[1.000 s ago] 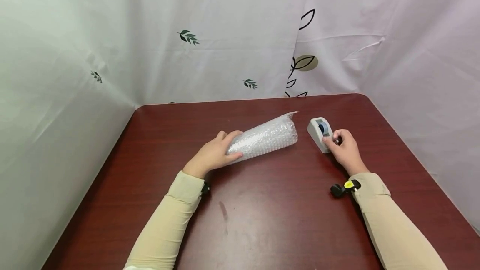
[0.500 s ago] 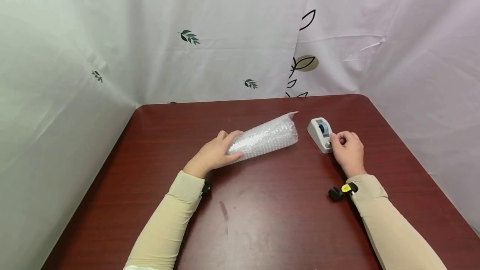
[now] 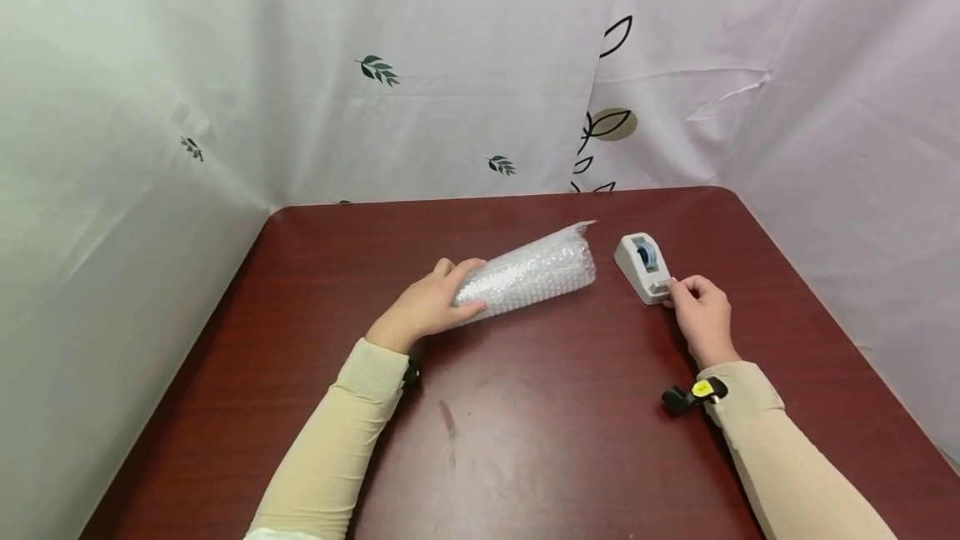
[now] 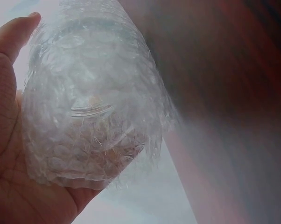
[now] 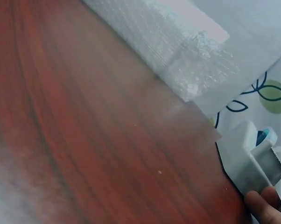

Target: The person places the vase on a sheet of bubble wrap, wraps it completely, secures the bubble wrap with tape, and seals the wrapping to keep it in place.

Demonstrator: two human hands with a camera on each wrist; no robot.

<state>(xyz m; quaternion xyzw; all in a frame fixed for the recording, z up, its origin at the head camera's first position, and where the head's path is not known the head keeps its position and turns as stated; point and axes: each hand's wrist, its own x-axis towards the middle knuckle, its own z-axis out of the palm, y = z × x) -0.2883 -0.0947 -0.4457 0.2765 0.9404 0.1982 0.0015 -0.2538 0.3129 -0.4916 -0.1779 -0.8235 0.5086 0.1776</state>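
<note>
Two beige sleeves (image 3: 330, 432): closest to us, angled inward over the dark red table (image 3: 525, 448), with a small black camera (image 3: 678, 401) at the right wrist.
Right hand (image 3: 705, 319): fingers curled, tips gripping the near, cutter end of the tape dispenser; whether tape is pinched there too, we cannot tell.
Left hand (image 3: 429, 307): wrapped round the near-left end of the bubble wrap roll, thumb on the side towards us, other fingers over the far side.
Bubble wrap roll (image 3: 528, 273): middle of the table, its long axis running from the left hand away and to the right, roughly towards the dispenser's back; we judge this line matters most.
Gap: the roll's far end sits just left of the dispenser, near but not touching; we find the right hand closer to that end than the left hand is.
Tape dispenser (image 3: 636, 272): ahead and left of the right hand, cutter (image 5: 271, 164) facing our side, tape (image 3: 647, 256) behind it.
Leaf-print curtain (image 3: 442, 136): beyond the table's back edge.
</note>
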